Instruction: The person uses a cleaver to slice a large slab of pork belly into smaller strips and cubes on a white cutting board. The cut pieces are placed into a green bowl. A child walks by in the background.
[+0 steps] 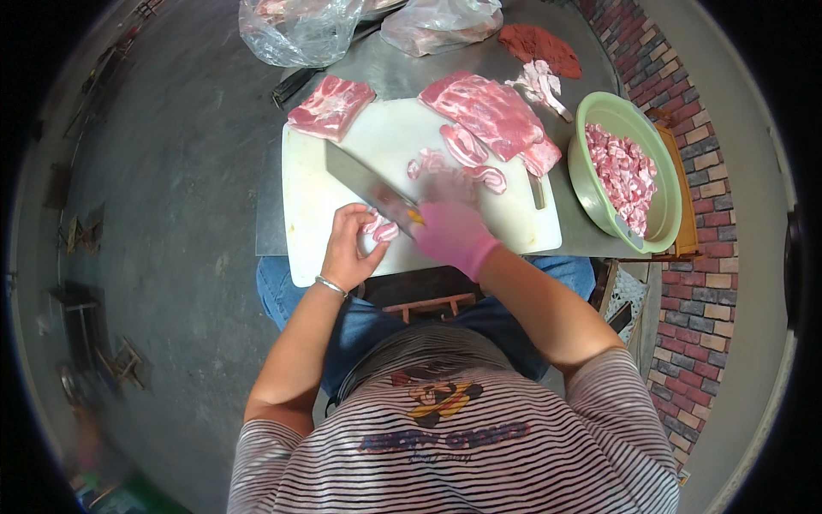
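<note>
My right hand, in a pink glove, grips a broad-bladed cleaver over a white plastic cutting board. The blade slants up and left. My bare left hand presses its fingers on a strip of fatty raw pork, close beside the blade. Beyond the right hand, slices of pork and smaller pieces lie on the board; some are blurred. A large slab of pork rests at the board's far right, and a smaller slab at its far left corner.
A green plastic basin of cut pork stands right of the board. Plastic bags of meat, a dark red piece of meat and whitish trimmings lie farther back on the metal table. A brick-patterned wall runs along the right.
</note>
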Tool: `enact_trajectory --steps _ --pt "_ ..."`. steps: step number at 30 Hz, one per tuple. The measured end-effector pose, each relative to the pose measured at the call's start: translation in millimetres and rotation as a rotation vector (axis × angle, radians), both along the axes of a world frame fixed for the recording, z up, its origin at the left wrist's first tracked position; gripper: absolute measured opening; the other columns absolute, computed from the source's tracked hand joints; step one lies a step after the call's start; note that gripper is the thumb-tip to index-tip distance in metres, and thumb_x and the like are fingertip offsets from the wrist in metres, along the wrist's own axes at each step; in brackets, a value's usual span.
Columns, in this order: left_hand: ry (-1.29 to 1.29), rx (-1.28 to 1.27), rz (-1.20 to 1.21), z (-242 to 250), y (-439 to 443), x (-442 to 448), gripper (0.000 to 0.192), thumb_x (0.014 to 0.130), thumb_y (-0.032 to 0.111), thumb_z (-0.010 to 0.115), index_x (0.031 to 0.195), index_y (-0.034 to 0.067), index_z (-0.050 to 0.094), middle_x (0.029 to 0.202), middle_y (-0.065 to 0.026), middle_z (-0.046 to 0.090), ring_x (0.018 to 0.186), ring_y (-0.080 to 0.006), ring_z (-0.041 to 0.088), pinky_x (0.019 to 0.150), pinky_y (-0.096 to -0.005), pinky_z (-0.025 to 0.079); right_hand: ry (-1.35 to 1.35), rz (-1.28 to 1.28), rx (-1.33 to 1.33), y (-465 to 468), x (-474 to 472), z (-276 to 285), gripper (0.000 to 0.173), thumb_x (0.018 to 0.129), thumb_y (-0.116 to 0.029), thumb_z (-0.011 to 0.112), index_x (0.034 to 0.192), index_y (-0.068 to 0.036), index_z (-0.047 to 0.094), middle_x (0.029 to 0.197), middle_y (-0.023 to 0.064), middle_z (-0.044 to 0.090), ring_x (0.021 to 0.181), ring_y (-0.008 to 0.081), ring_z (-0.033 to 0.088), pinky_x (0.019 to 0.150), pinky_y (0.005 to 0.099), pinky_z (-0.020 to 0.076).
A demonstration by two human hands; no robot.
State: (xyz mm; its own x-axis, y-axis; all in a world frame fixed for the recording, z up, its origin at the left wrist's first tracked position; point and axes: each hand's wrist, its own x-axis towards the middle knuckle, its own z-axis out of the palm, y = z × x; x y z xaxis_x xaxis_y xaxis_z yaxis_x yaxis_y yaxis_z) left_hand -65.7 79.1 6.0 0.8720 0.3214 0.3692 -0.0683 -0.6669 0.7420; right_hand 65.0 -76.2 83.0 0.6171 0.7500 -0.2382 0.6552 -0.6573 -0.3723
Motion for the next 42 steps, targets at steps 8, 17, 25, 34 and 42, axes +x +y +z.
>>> enact_trajectory --steps 8,17,25,34,42 --pt "-0.020 0.095 -0.027 0 -4 -3 0.034 0.069 0.003 0.078 0.098 0.007 0.061 0.109 -0.0127 0.056 0.105 -0.0336 0.055 0.091 -0.0395 0.045 -0.028 0.042 -0.085 -54 -21 26 0.024 0.092 -0.028 0.053 0.094 -0.007 0.063 0.077 0.0164 0.068 0.075 0.0370 0.067 0.068 0.0493 0.0530" --pt "0.033 0.335 -0.093 26 -13 19 0.030 0.064 0.008 0.078 0.089 0.013 0.063 0.084 -0.0053 0.057 0.094 -0.0290 0.055 0.083 -0.0407 0.039 -0.069 -0.124 0.145 -45 -4 18 0.023 0.092 -0.030 0.056 0.090 -0.007 0.062 0.074 0.0164 0.067 0.073 0.0366 0.067 0.066 0.0490 0.0528" --pt "0.099 0.373 0.120 16 -35 -5 0.024 0.066 0.011 0.078 0.085 0.013 0.063 0.084 -0.0046 0.060 0.086 -0.0283 0.054 0.075 -0.0398 0.037 0.026 -0.098 0.033 -67 -35 19 0.021 0.090 -0.028 0.057 0.090 -0.007 0.062 0.074 0.0175 0.067 0.073 0.0384 0.067 0.068 0.0497 0.0528" --pt "0.080 0.417 0.120 15 -37 -4 0.021 0.068 0.012 0.075 0.087 0.014 0.066 0.088 -0.0033 0.062 0.086 -0.0264 0.054 0.074 -0.0399 0.038 0.101 -0.082 0.124 3 -13 -12 0.024 0.090 -0.027 0.053 0.099 -0.007 0.064 0.092 0.0226 0.069 0.088 0.0393 0.068 0.078 0.0476 0.0537" --pt "0.073 0.350 0.256 11 -28 2 0.031 0.068 0.020 0.083 0.090 0.011 0.063 0.102 -0.0080 0.055 0.097 -0.0307 0.050 0.082 -0.0407 0.041 0.013 -0.217 0.215 -34 -15 -3 0.023 0.089 -0.028 0.057 0.092 -0.006 0.062 0.086 0.0188 0.066 0.079 0.0386 0.064 0.068 0.0493 0.0509"
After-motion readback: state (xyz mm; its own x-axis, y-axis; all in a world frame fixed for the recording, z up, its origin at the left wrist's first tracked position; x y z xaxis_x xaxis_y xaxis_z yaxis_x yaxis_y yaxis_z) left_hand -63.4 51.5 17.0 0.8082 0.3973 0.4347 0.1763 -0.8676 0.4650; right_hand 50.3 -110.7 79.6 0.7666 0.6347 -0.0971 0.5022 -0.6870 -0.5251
